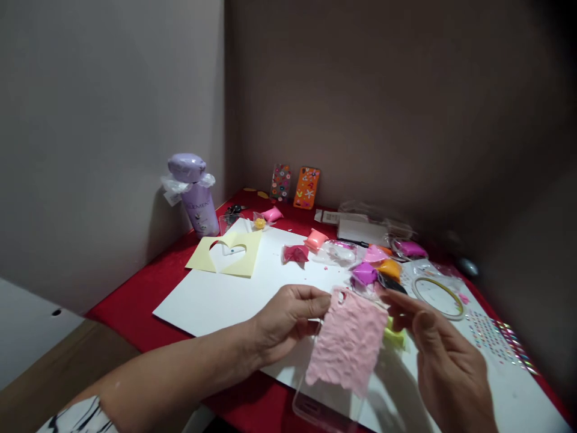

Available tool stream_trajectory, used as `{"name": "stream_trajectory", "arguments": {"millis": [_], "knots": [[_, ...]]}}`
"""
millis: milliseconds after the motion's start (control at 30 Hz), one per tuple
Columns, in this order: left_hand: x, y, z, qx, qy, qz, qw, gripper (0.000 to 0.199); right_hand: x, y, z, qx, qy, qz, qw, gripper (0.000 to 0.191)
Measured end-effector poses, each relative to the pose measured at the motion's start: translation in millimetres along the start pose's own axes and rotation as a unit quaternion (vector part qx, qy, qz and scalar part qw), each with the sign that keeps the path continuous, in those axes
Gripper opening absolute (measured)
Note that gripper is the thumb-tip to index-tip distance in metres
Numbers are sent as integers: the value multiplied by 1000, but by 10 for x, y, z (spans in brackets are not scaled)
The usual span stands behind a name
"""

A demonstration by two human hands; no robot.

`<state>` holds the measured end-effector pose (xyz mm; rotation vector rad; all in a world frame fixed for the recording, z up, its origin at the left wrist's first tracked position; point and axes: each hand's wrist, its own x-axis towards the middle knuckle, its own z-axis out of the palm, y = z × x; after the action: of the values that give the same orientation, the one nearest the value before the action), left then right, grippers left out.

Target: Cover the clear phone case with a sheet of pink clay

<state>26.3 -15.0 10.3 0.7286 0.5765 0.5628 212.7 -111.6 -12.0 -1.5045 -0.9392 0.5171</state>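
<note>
A clear phone case [327, 409] is held tilted above the white board, its upper part coated in a bumpy layer of pale pink clay [347, 343]. The lower end of the case is bare, and a camera hole shows near its top left corner. My left hand [293, 319] pinches the case's upper left edge between thumb and fingers. At the upper right edge, my right hand [446, 355] has its thumb and index finger apart, with fingertips close to the clay; whether they touch it is unclear. Behind the case lies a yellow-green clay packet [395, 335].
The white board [202, 307] rests on a red cloth [135, 307]. Several clay packets, including a purple one [364, 273], lie beyond my hands. A tape roll [438, 297] and gem stickers [489, 337] are right. Yellow heart-cut paper [243, 258], a purple bottle [201, 207] and decorated orange case [308, 187] stand farther back.
</note>
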Motion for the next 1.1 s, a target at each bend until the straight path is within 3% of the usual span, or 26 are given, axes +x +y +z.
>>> {"name": "stream_trajectory", "arguments": {"millis": [67, 133, 300, 533, 767, 933, 1100], "knots": [[12, 55, -25, -1, 17, 36, 999, 29, 41, -50, -58, -77, 65, -44, 994, 31], [26, 113, -54, 1, 33, 72, 997, 27, 83, -78, -104, -172, 74, -101, 977, 23], [61, 254, -105, -10, 77, 140, 987, 24, 181, 7, -121, -371, -53, -263, 889, 17], [65, 469, -157, -49, 119, 204, 970, 18, 174, 69, 32, -425, -161, -314, 834, 13], [19, 741, -143, -63, 115, 280, 951, 17, 107, 135, 327, -511, -184, -321, 776, 26], [-23, 759, -97, -33, 87, 246, 965, 17, 132, 156, 357, -516, -180, -313, 777, 20], [-42, 622, -162, 13, 106, 215, 971, 21, 209, 54, 89, -460, -125, -322, 818, 15]]}}
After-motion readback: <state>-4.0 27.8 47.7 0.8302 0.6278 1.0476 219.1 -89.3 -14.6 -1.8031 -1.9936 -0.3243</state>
